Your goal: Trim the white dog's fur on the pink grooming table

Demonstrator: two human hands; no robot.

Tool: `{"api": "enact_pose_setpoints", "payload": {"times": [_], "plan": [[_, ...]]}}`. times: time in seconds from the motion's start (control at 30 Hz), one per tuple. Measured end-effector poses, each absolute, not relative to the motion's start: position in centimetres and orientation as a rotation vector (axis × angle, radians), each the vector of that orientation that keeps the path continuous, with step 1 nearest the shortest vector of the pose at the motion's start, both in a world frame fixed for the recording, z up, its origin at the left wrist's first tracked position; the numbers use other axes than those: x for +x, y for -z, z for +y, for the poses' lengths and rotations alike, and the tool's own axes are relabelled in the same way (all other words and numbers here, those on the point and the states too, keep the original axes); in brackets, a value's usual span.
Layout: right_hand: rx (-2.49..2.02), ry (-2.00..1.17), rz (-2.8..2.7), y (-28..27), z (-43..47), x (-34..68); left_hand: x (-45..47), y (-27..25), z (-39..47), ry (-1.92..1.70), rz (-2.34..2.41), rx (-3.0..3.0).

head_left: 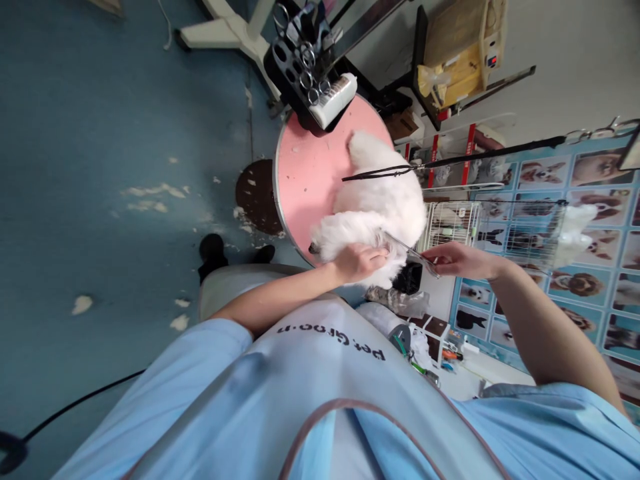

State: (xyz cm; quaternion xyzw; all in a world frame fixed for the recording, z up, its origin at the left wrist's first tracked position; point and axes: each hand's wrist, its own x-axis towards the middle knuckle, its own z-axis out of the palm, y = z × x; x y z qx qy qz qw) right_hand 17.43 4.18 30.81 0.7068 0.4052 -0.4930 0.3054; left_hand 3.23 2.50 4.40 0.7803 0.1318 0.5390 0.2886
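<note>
A fluffy white dog (385, 200) is on a round pink grooming table (307, 173), its dark nose toward the table's near left edge. My left hand (361, 261) rests on the dog's head with its fingers closed in the fur by the ear. Off to the right, my right hand (453, 260) grips a pair of grooming scissors (413, 253) by the handles. The blades reach into the head fur just beyond my left fingers. A black grooming loop (380, 173) hangs over the dog's body.
A black tool holder (287, 70) with several scissors and a white bottle (334, 101) stands at the table's far edge. A wire cage (450, 223) and dog pictures (583, 280) are at right. White fur clumps (155, 190) and a brown round stool (257, 197) are at left.
</note>
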Motion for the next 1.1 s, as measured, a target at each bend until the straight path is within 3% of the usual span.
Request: {"api": "enact_pose_setpoints", "payload": {"times": [0.4,0.83,1.1], "plan": [[1.884,1.264,1.075,-30.97,4.23,17.6,3.51,-4.35,2.17,-1.645,0.406,1.989],[1.91,1.288,1.051,-31.05,4.25,17.66,3.13,-4.68,2.2,-1.204,0.301,2.117],[1.88,1.219,1.085,-30.99,4.29,17.54,3.27,-4.61,2.17,-1.356,0.359,2.096]]}}
